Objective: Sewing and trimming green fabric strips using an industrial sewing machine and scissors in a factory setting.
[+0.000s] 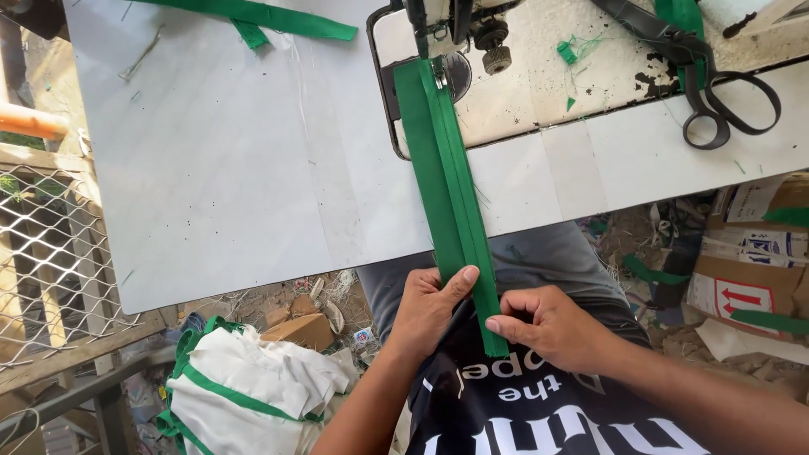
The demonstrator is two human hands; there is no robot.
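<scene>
Where the wire-mesh fence (46, 253) fills the far left, a heap of white cloth with green edging (244, 388) lies on the littered ground below the counter (227, 168). Counter: white, flat, with a loose green strip (270, 17) at its far edge. Green folded strip (447, 185): long, narrow, running from under the sewing machine's presser foot (434, 63) straight back across the counter and over its near edge to the lap. Left hand (430, 307): closed on the strip's left edge near its lower end, thumb pressed on top. Right hand (552, 324): just beside the left, fingertips pinching the strip's right edge at its very end. Hands close together, the strip between them, both clamped on it. Black-handled scissors (716, 93): on the machine bed at the right, well apart from the hands. Cardboard boxes (750, 270): far right, on the ground, with green scraps about them.
</scene>
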